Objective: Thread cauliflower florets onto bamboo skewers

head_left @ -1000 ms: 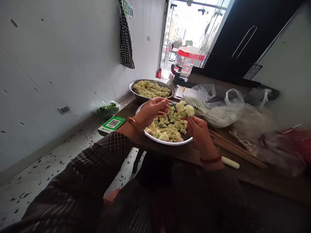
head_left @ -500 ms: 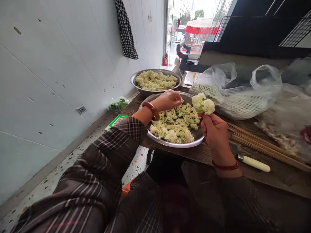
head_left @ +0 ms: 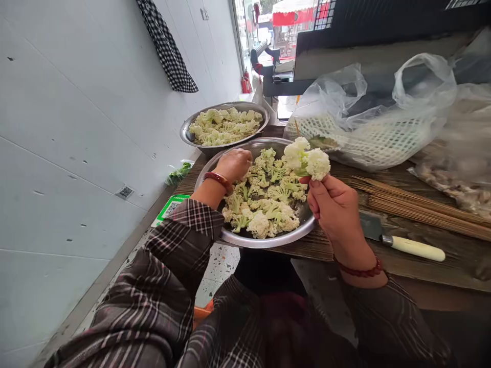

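My right hand (head_left: 337, 207) pinches a cauliflower skewer (head_left: 317, 164) over the bowl's right rim. White florets sit above its fingertips, and a thin stick tip shows at the top. Inside the far left of the steel bowl (head_left: 264, 243), my left hand (head_left: 235, 163) is closed, knuckles up. Its fingertips are turned away, so what they hold, if anything, is hidden. Loose cauliflower florets (head_left: 282, 193) lie spread in this bowl, some close to the left hand.
Behind stands a second steel bowl (head_left: 186, 134) heaped with cauliflower. To the right lie a bundle of bamboo skewers (head_left: 418, 208) and a knife (head_left: 418, 248) with a pale handle. Clear plastic bags (head_left: 383, 138) stand at the back. A green QR card (head_left: 171, 208) is at the left table edge.
My left hand has moved left and down within the bowl, its fingers now curled. My right hand still holds the cauliflower skewer. The view has tilted down and shifted right.
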A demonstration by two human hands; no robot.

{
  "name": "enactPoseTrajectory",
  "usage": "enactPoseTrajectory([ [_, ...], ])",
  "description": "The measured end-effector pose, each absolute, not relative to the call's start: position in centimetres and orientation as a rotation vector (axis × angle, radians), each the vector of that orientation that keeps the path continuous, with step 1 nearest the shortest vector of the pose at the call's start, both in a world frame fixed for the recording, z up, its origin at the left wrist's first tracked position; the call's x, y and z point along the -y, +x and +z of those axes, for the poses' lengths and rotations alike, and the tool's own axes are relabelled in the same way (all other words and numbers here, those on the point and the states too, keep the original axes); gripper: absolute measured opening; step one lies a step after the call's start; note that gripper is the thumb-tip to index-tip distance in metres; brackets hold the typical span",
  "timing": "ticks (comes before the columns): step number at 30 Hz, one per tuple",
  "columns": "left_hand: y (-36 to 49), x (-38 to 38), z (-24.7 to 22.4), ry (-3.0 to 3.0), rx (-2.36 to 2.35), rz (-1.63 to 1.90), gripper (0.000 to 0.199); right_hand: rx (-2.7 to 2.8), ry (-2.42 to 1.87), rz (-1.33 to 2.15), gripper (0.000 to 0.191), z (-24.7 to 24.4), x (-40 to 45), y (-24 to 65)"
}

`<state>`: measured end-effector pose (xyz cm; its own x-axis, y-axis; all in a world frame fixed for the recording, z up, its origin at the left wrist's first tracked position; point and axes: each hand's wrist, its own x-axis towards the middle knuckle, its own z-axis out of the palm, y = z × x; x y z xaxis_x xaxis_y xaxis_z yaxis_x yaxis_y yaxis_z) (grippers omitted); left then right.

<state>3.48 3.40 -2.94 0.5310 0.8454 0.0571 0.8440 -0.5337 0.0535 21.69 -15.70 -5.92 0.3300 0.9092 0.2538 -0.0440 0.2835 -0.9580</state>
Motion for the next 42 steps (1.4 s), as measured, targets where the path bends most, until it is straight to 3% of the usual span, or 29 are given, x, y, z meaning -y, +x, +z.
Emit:
enactPoseTrajectory([
  [10,2.8,-2.8,-3.3,2.892,-1.529,-0.285,0.043,1.037,-1.070,0.839,0.037,-6.1,15.8,21.7],
  [13,2.5,-3.1,-3.4,2.846,-1.533,-0.145,0.035,1.036,-1.085,0.831,0.037,-6.1,15.8,21.7],
  [17,1.9,-3.9,-3.1,2.565,-1.509,0.294,0.015,1.038,-1.089,0.823,0.037,-6.0,15.8,21.5],
  [22,2.0,-3.9,-2.1,1.792,-1.131,0.760,0.019,1.034,-1.093,0.808,0.036,-5.8,15.6,21.3],
  [28,2.2,-1.7,-0.5,1.278,-0.560,0.853,0.047,1.083,-1.151,0.832,0.041,-5.9,15.3,21.2],
  [34,2.2,-1.0,-0.2,1.171,-0.419,0.938,0.022,1.283,-1.244,0.847,0.042,-6.2,15.0,21.4],
  [42,2.3,-0.1,-0.1,1.191,-0.339,0.917,0.035,1.355,-1.372,0.791,0.042,-6.2,14.9,21.1],
])
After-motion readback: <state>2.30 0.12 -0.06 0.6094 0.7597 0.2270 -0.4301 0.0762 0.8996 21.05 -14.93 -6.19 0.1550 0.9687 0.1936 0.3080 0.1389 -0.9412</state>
